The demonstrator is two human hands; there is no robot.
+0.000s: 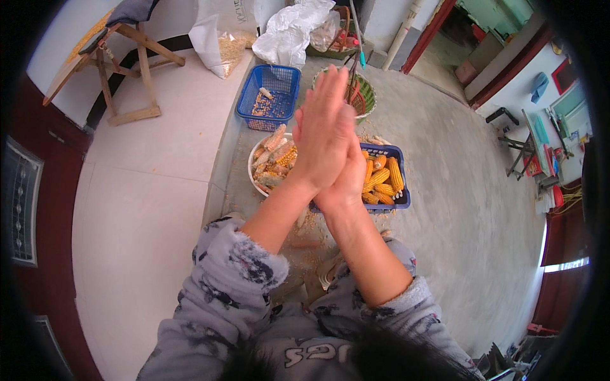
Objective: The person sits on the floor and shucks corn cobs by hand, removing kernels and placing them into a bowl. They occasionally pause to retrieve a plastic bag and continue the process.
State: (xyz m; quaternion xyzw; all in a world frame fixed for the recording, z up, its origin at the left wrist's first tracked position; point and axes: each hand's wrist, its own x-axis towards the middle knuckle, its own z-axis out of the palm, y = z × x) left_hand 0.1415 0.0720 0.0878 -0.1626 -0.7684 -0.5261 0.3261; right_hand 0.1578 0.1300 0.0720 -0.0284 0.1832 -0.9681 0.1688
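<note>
My left hand (317,138) and my right hand (351,174) are raised in front of me, pressed palm to palm with straight fingers. No object shows between them, though the palm faces are hidden. Below and to the left sits a round white basin (251,164), heaped with bare corncobs and partly shelled ears (274,164). On the right, a dark blue plastic basket (404,183) holds several yellow ears of corn (379,180). My hands and forearms cover parts of both containers.
Beyond the basin stands a blue mesh basket (242,107) with loose kernels and a cob (265,93). Beside it is a green woven basket (369,102). A white sack (209,38) holds kernels. Left stands a wooden folding stand (150,81). Kernels (312,224) litter the concrete floor (457,200).
</note>
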